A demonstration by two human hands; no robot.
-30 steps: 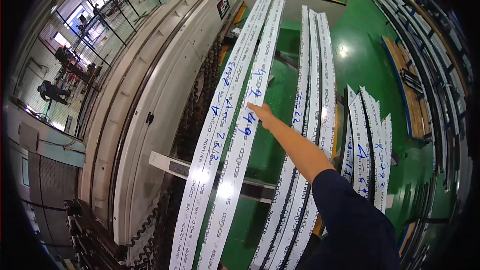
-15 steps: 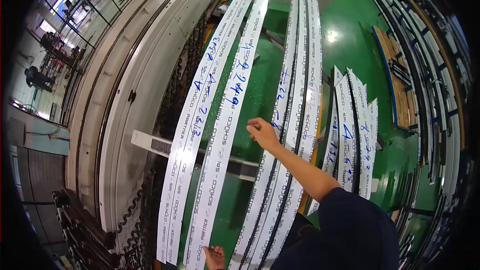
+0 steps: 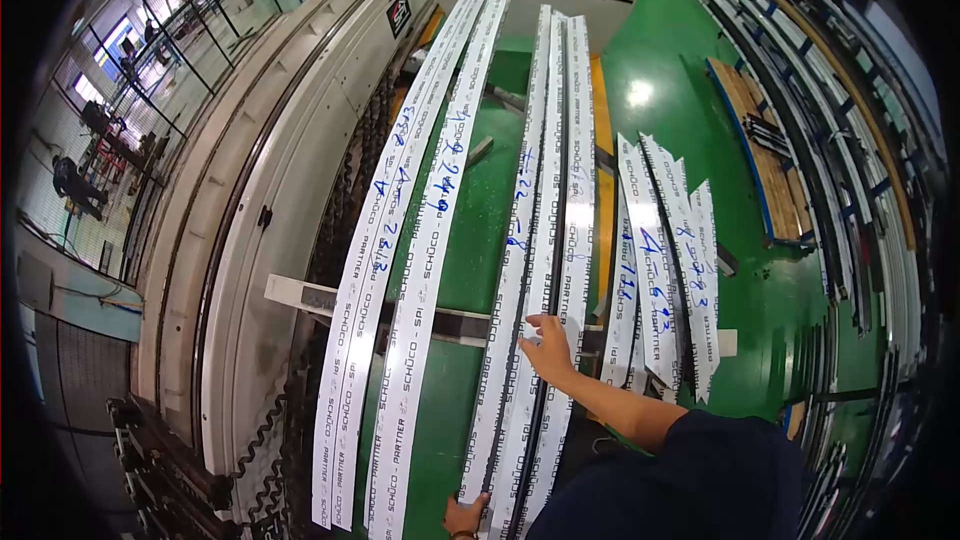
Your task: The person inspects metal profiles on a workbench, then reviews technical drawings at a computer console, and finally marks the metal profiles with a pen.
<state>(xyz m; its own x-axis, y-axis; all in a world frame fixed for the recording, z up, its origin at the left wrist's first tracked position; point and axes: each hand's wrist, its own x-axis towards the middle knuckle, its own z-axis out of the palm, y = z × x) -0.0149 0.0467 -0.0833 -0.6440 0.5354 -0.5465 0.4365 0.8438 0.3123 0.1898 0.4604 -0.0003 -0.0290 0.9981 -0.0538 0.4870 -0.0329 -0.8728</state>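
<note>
Long white film-wrapped profiles lie side by side, lengthwise away from me. My right hand [image 3: 548, 352] is over the middle group, thumb and fingers apart, fingertips at the inner edge of the profile marked in blue [image 3: 510, 240]. At the near end of that same profile, my left hand [image 3: 465, 517] has its fingers curled at the left edge; the lower part of the hand is cut off by the frame. To the left lie more marked profiles [image 3: 410, 380], apart from both hands. A dark strip [image 3: 553, 270] runs between the middle profiles.
Shorter marked profiles [image 3: 650, 280] with angled ends lie to the right. A crossbar [image 3: 300, 292] supports the long pieces. A long machine [image 3: 290, 170] stands left, a wooden pallet [image 3: 750, 145] and racks of bars [image 3: 850, 140] right, on a green floor [image 3: 640, 60].
My right hand has come down and nearer, from above the gap onto the middle profiles. My left hand has shifted right from the left profiles to the middle group. The view has shifted.
</note>
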